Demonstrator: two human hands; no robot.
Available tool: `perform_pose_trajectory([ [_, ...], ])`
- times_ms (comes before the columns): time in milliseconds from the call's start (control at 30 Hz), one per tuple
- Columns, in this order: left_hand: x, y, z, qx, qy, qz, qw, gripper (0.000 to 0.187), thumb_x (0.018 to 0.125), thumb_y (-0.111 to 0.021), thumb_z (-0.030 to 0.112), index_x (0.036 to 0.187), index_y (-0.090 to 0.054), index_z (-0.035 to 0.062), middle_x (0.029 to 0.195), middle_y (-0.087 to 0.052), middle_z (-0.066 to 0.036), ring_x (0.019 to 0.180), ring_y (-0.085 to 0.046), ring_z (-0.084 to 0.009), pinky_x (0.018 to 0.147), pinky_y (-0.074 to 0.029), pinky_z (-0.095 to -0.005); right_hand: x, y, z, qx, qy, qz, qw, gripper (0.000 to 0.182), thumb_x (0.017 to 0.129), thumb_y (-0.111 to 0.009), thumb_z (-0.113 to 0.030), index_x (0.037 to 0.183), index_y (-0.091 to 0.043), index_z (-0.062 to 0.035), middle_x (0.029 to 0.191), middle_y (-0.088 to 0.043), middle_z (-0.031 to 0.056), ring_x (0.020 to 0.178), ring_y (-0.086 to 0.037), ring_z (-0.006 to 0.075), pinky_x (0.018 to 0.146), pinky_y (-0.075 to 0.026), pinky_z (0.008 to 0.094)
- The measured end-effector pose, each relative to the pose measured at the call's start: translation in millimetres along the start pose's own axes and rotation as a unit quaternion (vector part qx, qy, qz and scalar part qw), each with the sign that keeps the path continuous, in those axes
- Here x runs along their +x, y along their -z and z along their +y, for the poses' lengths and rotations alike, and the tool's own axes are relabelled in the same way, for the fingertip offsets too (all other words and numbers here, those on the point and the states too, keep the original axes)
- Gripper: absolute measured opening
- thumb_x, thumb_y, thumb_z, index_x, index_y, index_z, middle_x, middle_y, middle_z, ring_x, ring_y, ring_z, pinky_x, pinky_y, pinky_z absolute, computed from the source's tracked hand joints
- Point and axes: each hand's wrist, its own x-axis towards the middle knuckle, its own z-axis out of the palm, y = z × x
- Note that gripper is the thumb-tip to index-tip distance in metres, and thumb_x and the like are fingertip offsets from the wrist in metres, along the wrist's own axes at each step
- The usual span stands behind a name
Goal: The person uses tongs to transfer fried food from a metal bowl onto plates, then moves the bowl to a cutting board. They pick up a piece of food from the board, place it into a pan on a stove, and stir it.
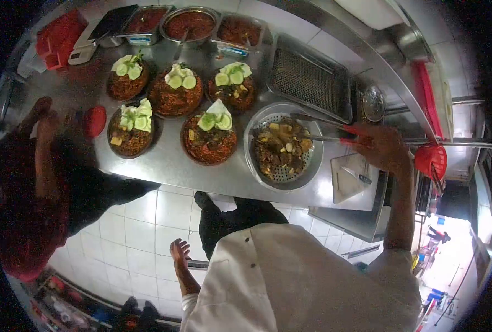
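My right hand [387, 148] is closed around the red handles of a pair of metal tongs [345, 141]. The tongs reach left, their tips among browned meat and yellowish chunks [282, 149] in a perforated metal colander [316, 159]. My left hand [180, 252] hangs low beside my body, over the floor; its fingers are apart and hold nothing. Left of the colander stands a round dish of reddish food [210, 149], topped with cucumber slices, a pale leaf and dark pieces. Several similar dishes, such as one at the left [128, 141], share the steel counter [168, 169].
Pans of red food [189, 25] line the back, near a wire-mesh tray [312, 80]. A white board [345, 191] with a knife [356, 175] lies right of the colander. Another person [41, 182] stands at the left, near a red object [95, 122].
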Motion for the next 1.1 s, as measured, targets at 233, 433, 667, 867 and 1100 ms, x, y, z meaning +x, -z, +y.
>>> perform_pose_trajectory([
  [233, -5.0, -36.3, 34.7, 0.011, -0.085, -0.021, 0.996, 0.044, 0.086, -0.043, 0.036, 0.115, -0.048, 0.0028, 0.098, -0.06, -0.016, 0.077, -0.061, -0.0248, 0.064, -0.047, -0.0362, 69.2, -14.8, 54.3, 0.009, 0.234, 0.03, 0.972, 0.034, 0.072, -0.065, -0.032, 0.098, -0.062, -0.0097, 0.077, -0.063, 0.0122, 0.068, -0.062, 0.0266, 0.065, -0.047, 0.0377],
  [433, -9.7, -69.1, 7.8, -0.014, -0.056, -0.002, 0.998, 0.041, 0.088, -0.04, 0.034, 0.114, -0.048, 0.0037, 0.096, -0.06, -0.015, 0.075, -0.061, -0.0246, 0.062, -0.047, -0.035, 119.7, 30.4, 56.2, 0.008, 0.272, -0.159, 0.949, 0.033, 0.074, -0.061, -0.035, 0.093, -0.063, -0.0087, 0.066, -0.058, 0.0089, 0.059, -0.055, 0.0196, 0.059, -0.042, 0.0349],
  [667, -30.9, -87.5, -75.9, -0.033, 0.016, -0.022, 0.999, 0.047, 0.09, -0.037, 0.043, 0.116, -0.046, 0.0051, 0.099, -0.061, -0.015, 0.076, -0.062, -0.0258, 0.064, -0.048, -0.0384, 154.5, 18.2, 77.3, 0.074, 0.231, -0.267, 0.932, 0.037, 0.079, -0.059, -0.038, 0.093, -0.064, -0.004, 0.065, -0.057, 0.002, 0.061, -0.049, 0.0102, 0.058, -0.04, 0.0295],
  [867, -42.6, -90.0, -103.7, -0.03, 0.018, -0.021, 0.999, 0.049, 0.09, -0.036, 0.045, 0.116, -0.046, 0.0043, 0.102, -0.059, -0.016, 0.083, -0.061, -0.03, 0.071, -0.047, -0.0435, 134.8, 7.6, 94.0, 0.159, 0.221, -0.247, 0.93, 0.035, 0.079, -0.061, -0.034, 0.09, -0.064, -0.0013, 0.067, -0.056, -0.0003, 0.062, -0.047, 0.0091, 0.057, -0.039, 0.0263],
  [1100, -20.0, -73.5, -59.1, -0.021, -0.033, -0.006, 0.999, 0.045, 0.091, -0.036, 0.042, 0.114, -0.047, 0.0051, 0.097, -0.061, -0.015, 0.08, -0.062, -0.0272, 0.069, -0.049, -0.0418, 112.9, -1.1, 100.4, 0.21, 0.21, -0.232, 0.926, 0.03, 0.078, -0.063, -0.028, 0.093, -0.064, -0.0021, 0.068, -0.057, 0.0005, 0.063, -0.048, 0.0081, 0.059, -0.041, 0.0254],
])
